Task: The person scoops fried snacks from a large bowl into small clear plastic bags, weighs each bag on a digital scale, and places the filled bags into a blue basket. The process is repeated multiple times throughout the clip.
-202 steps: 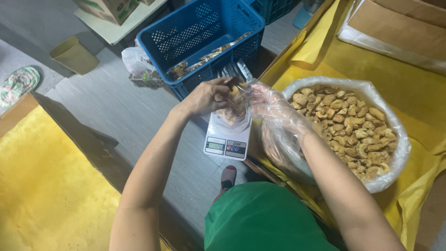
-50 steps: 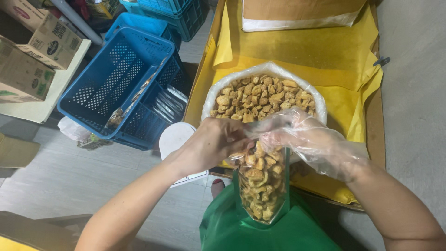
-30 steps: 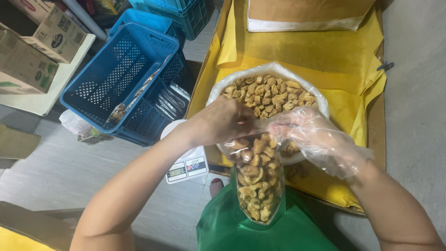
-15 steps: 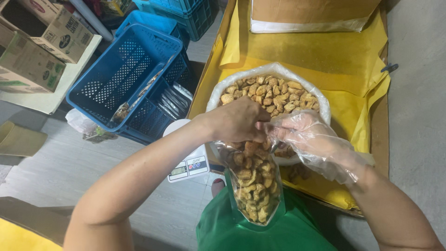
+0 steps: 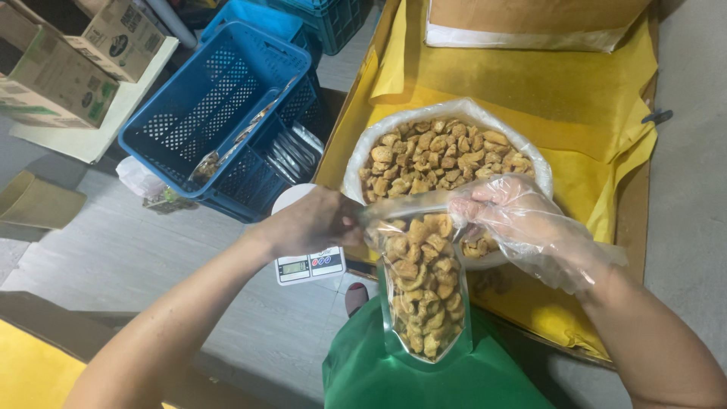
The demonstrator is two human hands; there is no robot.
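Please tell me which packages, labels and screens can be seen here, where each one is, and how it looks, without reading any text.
Clear pouch: held up between left hand and gloved right hand, tall, full of tan fried pieces.
Large open bag: behind the pouch on yellow sheet, round, white-rimmed, same pieces.
Scale screen: under the left hand, small grey rectangle.
Cardboard boxes: top left, brown, green printed labels.
Brown box: top edge.

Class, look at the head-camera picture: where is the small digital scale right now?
The scale sits on the grey floor left of centre, just below the left hand, between the blue crate and the clear pouch of snacks.
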